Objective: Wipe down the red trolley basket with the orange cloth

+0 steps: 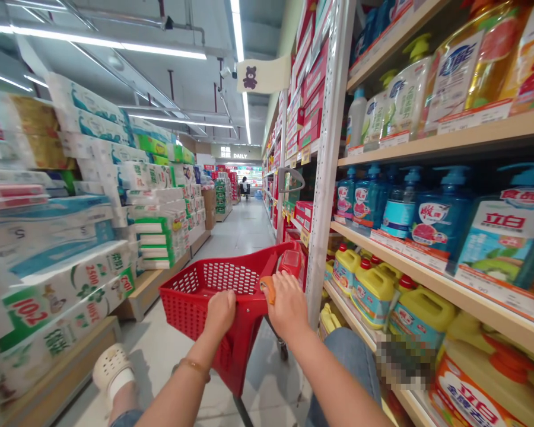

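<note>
A red plastic shopping cart (244, 338) stands in front of me, tilted in this view, with a perforated basket. My left hand (221, 311) is closed around the left part of its handle, and a bracelet sits on that wrist. My right hand (288, 301) wraps over the right part of the handle. By its thumb shows an orange piece (268, 289); I cannot tell whether it is held or belongs to the handle. Just beyond the right fingers is a red, partly see-through item (291, 262) at the cart's near right end.
Shelves on the right carry blue pump bottles (440, 207) and yellow jugs (371, 290), close beside the cart. A white metal shelf post (327, 154) rises there. Stacked tissue packs (84, 296) line the left. The tiled aisle (240, 222) runs ahead toward a distant seated person (244, 185).
</note>
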Action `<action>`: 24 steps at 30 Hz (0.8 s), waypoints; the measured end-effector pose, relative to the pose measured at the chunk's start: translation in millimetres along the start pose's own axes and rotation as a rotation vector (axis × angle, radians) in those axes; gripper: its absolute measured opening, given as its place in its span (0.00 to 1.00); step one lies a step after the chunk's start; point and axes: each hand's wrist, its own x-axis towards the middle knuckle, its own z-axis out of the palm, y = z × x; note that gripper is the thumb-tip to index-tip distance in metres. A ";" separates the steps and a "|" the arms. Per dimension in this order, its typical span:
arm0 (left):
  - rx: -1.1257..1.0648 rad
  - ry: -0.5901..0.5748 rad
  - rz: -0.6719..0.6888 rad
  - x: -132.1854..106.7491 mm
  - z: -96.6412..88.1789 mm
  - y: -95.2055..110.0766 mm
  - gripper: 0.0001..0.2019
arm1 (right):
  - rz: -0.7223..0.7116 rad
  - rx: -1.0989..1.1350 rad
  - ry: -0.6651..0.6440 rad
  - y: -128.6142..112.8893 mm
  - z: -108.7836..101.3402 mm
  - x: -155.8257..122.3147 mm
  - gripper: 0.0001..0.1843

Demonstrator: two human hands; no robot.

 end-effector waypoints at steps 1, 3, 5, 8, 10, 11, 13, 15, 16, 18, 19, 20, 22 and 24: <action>0.002 -0.007 -0.004 0.5 2.1 0.9 0.23 | -0.005 -0.009 0.008 -2.9 4.8 -1.5 0.23; -0.008 -0.039 0.009 1.6 2.8 1.2 0.24 | -0.084 -0.010 -0.002 -10.0 14.8 -6.0 0.25; -0.024 -0.084 0.031 2.6 -0.7 -3.9 0.24 | -0.205 0.011 -0.033 -13.5 21.1 -9.7 0.26; -0.019 -0.128 0.022 2.6 -6.5 -17.8 0.25 | -0.252 0.036 -0.062 -8.2 22.1 -9.4 0.26; 0.002 -0.132 -0.005 1.0 -5.1 -22.7 0.25 | -0.186 0.022 -0.056 -3.1 22.6 -6.3 0.24; 0.014 -0.130 -0.019 -0.2 -2.6 -22.2 0.25 | -0.140 0.005 -0.043 -2.0 24.6 -5.0 0.24; 0.032 -0.120 -0.040 -3.2 4.1 -16.6 0.25 | -0.064 -0.030 -0.014 -3.6 33.4 -4.5 0.25; 0.033 -0.121 -0.031 -6.4 9.0 -10.0 0.24 | -0.069 -0.031 -0.017 -7.4 45.8 -7.1 0.25; 0.027 -0.132 -0.016 -7.9 9.7 -8.6 0.24 | -0.109 -0.015 -0.033 -8.4 51.6 -8.8 0.25; 0.019 -0.166 -0.001 -11.2 7.5 -11.6 0.23 | -0.205 0.028 -0.073 -5.8 59.6 -10.9 0.25; 0.019 -0.178 -0.009 -13.2 5.2 -15.5 0.23 | -0.230 0.043 -0.083 -1.9 61.2 -10.5 0.24; 0.027 -0.189 -0.028 -15.4 2.8 -19.9 0.23 | -0.229 0.048 -0.086 3.1 61.6 -9.1 0.24; 0.069 -0.204 -0.058 -20.6 -0.8 -26.5 0.23 | -0.164 0.030 -0.069 13.1 60.7 -4.5 0.23; 0.129 -0.214 -0.068 -25.8 -0.9 -24.7 0.23 | -0.067 -0.005 -0.044 17.6 62.1 -1.3 0.23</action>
